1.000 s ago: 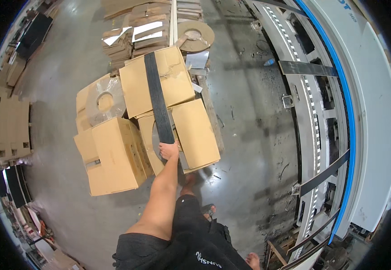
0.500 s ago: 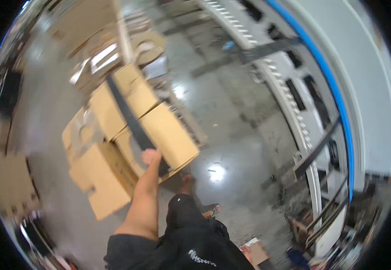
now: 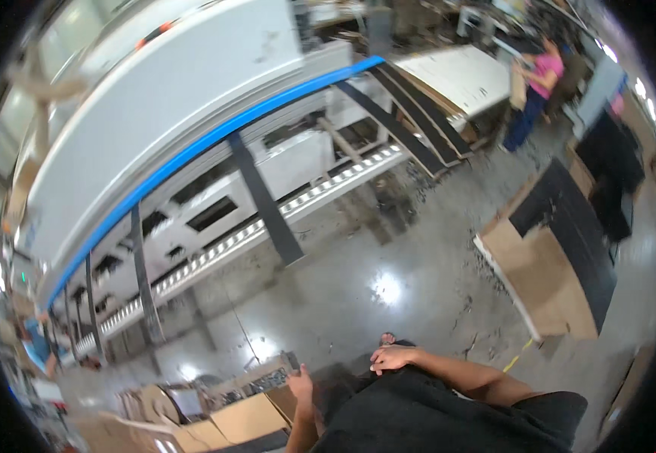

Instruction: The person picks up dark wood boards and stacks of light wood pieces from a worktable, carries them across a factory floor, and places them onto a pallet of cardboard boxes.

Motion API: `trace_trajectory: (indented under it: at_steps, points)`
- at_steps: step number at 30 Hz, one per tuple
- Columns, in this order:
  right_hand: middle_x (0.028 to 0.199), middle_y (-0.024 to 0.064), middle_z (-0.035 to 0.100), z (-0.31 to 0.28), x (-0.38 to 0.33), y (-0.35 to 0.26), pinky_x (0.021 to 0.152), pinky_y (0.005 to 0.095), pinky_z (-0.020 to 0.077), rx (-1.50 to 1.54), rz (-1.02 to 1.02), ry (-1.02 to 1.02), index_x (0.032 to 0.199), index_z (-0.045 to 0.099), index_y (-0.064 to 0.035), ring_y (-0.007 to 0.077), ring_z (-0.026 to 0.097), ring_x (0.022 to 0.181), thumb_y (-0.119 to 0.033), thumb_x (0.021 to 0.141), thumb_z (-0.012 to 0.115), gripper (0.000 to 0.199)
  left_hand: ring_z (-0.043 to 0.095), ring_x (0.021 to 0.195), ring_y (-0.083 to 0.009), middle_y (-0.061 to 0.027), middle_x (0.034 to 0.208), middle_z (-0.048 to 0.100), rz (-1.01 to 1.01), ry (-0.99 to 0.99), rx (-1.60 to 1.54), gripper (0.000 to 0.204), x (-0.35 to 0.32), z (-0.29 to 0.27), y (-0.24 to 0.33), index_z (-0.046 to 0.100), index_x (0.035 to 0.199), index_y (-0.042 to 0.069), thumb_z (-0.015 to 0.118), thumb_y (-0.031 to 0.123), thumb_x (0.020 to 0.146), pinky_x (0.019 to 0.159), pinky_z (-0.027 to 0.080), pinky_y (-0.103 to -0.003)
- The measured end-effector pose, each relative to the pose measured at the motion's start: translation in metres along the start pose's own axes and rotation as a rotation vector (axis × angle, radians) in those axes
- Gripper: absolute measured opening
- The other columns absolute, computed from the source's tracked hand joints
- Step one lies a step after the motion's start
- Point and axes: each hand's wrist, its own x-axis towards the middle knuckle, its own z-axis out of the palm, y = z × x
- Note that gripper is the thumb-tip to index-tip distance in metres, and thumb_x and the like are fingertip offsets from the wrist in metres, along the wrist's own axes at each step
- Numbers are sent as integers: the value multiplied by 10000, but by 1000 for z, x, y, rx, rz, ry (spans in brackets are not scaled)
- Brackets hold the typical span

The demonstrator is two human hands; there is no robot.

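Boxes (image 3: 245,419) sit low at my left now, no longer straight ahead: I've swung round from the stack toward the long white machine (image 3: 169,128). My left hand (image 3: 300,381) has come off the black strip and hangs just beside the boxes, fingers loose, holding nothing. My right hand (image 3: 392,357) rests open and empty against my dark shorts. Farther right, a flat cardboard sheet (image 3: 539,279) lies on the floor.

A heap of brown cardboard boxes (image 3: 241,419) sits low on the shiny concrete floor, flaps loose and tilted at odd angles. The nearest box shows a flat, plain tan face, with a dark strip along its lower edge.
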Motion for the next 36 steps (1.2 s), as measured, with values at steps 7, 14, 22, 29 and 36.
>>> trace_trajectory:
  at_steps: [7,14,22,29,36]
  points:
    - [1391,234,615,-3,-35,111,1227,461,215,181,231,-83,1293,655,-32,387,469,1397,-598,1078,319,693,657,1041,-421,-242,1039,695,455,-100,-178,458,12,65,167,677,1084,-40,709,399,955,943,505,-487]
    - [1318,163,668,-62,-136,186,1170,424,349,914,171,617,1188,723,-38,292,537,1326,-464,1081,473,506,654,1009,-320,-201,1077,704,690,-476,-388,428,-20,112,369,668,1098,-39,623,384,1042,940,497,-409]
    - [1072,93,741,25,-300,347,882,351,526,975,1010,1154,1145,724,-60,195,668,983,-341,1039,595,327,638,961,-159,-79,1038,665,883,-804,-564,251,-60,173,632,641,1121,-11,590,230,1079,890,525,-321]
    - [968,25,716,-94,-364,323,797,327,519,1225,1050,1555,1130,717,-57,142,638,882,-323,1040,616,299,660,988,-167,-90,1055,682,949,-799,-663,285,-43,214,835,640,1159,-32,607,235,1067,909,545,-319]
    - [982,43,706,-317,-393,391,903,307,501,1030,881,1665,1148,675,-5,145,635,939,-265,1027,657,287,611,949,-174,-100,1060,652,801,-164,-695,524,-6,274,1016,554,1221,-46,707,406,1004,860,506,-328]
